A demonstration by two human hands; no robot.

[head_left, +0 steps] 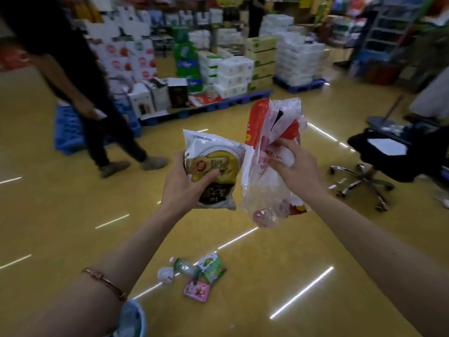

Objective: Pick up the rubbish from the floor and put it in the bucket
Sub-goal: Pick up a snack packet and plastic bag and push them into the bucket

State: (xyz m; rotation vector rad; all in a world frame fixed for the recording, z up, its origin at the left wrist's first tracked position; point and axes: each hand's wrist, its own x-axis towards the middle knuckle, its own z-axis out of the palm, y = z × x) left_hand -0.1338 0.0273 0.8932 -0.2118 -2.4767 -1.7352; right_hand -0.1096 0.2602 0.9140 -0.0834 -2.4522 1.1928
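1. Two hands: the left hand (184, 183) and the right hand (296, 166).
2. Two held pieces: one food packet (211, 164) on the left, one plastic bag (267, 142) on the right.
3. At least four pieces on the near floor (291, 263): one pink packet (196, 289), one green packet (215, 269), one white scrap (165, 274), one clear wrapper (185, 266).
4. One bucket (133, 319), near left.
5. One swivel chair (379, 147), right.
6. One other person (85, 81), far left.

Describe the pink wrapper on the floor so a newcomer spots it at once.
On the yellow floor, low in the middle of the view, lies a cluster of litter. The pink wrapper is the piece nearest the camera, below the green packets and right of the crumpled white scrap: the only pink one.
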